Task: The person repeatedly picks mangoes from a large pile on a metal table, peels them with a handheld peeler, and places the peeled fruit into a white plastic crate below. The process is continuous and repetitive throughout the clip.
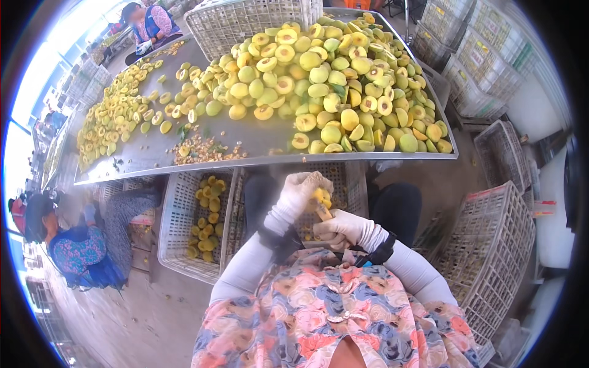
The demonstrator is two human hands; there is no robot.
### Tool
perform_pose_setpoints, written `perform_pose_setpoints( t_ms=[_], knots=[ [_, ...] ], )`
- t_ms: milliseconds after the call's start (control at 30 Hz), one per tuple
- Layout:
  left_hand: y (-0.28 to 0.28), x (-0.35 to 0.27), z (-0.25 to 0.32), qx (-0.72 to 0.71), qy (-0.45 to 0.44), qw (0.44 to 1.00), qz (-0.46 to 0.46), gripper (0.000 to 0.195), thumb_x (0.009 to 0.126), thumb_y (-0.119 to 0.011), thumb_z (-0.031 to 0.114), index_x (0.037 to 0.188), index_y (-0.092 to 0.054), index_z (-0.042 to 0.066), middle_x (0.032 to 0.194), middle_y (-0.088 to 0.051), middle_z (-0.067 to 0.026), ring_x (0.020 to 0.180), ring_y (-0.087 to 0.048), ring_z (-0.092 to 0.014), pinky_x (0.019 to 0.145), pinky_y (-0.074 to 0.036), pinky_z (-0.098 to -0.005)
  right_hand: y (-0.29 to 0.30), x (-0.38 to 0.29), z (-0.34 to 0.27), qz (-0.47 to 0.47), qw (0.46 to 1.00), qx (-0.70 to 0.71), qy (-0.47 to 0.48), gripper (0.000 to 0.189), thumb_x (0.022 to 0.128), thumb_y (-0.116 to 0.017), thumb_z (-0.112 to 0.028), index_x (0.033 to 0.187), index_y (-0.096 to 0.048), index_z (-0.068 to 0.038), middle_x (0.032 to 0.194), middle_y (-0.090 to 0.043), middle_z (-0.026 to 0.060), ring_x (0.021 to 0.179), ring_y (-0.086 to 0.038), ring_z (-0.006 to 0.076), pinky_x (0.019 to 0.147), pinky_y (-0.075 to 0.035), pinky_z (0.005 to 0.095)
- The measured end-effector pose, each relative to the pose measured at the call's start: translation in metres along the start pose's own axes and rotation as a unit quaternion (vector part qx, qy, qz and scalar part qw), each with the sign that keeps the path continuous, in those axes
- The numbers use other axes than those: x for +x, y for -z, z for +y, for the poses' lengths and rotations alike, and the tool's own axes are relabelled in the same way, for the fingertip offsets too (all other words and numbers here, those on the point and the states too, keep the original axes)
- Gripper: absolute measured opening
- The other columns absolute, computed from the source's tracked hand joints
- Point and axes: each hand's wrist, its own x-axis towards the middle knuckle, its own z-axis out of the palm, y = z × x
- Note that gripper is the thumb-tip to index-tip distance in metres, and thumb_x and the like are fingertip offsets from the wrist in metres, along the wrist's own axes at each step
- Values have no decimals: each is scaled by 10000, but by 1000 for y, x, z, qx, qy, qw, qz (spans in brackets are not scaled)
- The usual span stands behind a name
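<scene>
Both of my hands wear pale gloves and meet above a plastic crate between my knees. My left hand is closed around a yellow halved fruit. My right hand grips a tool by its light-coloured handle; the tool's tip is hidden at the fruit. Ahead, a large heap of halved yellow-green fruit, some with pits showing, lies on a metal table. A small pile of loose pits lies near its front edge.
A crate with fruit halves stands at my left, beside a seated co-worker. Another co-worker is across the table. A white crate stands on the table's far side. At right are a tilted crate and stacked crates.
</scene>
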Motion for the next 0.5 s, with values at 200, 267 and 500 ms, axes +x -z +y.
perform_pose_setpoints(
  t_ms=[200,267,500],
  knots=[
    [-29,0,13,-201,29,963,175,440,1020,-513,340,931,-638,-72,817,-691,-170,664,-676,-243,607,-567,-337,7,12,-1,60,997,-50,29,246,918,-668,-298,996,-637,-67,696,-556,-23,559,-506,103,508,-406,241],
    [-29,2,12,-192,35,963,186,483,1020,-478,385,961,-656,-60,825,-705,-161,672,-683,-225,612,-562,-316,-8,13,-8,178,954,-219,101,278,931,-642,-284,1079,-652,-48,862,-690,63,727,-644,224,696,-522,328],
    [-33,21,17,-316,49,917,240,408,1011,-504,307,931,-637,-70,824,-688,-183,690,-685,-257,626,-580,-362,22,42,20,331,723,-500,345,195,852,-683,-198,985,-655,-58,796,-680,177,771,-681,368,687,-555,426]
  ],
)
